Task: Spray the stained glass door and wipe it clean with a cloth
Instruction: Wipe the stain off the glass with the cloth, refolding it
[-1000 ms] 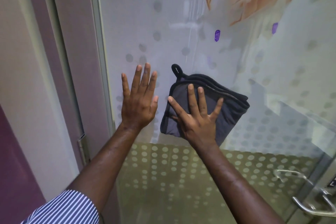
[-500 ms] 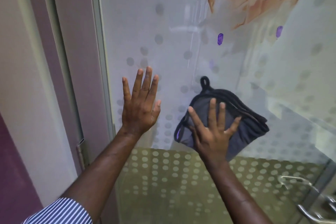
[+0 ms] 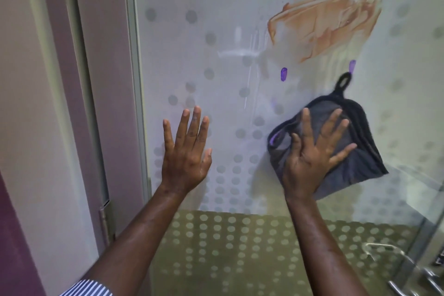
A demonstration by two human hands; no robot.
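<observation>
The glass door (image 3: 216, 55) with frosted dots fills the view. A large brown smear (image 3: 329, 21) sits at its upper right, with two small purple marks (image 3: 284, 74) just below it. My right hand (image 3: 312, 158) presses flat, fingers spread, on a folded dark grey cloth (image 3: 355, 151) against the glass, below and slightly right of the smear; the cloth's hanging loop points up. My left hand (image 3: 187, 154) rests flat on the bare glass to the left, fingers apart, holding nothing. No spray bottle is in view.
The door frame (image 3: 134, 79) and a hinge (image 3: 104, 221) run down the left, beside a pink wall. A metal door handle (image 3: 408, 269) shows at the bottom right. Wet streaks (image 3: 240, 51) mark the middle of the glass.
My right hand has slid the cloth to the right across the glass, toward the area under the smear. My left hand has stayed pressed in the same spot.
</observation>
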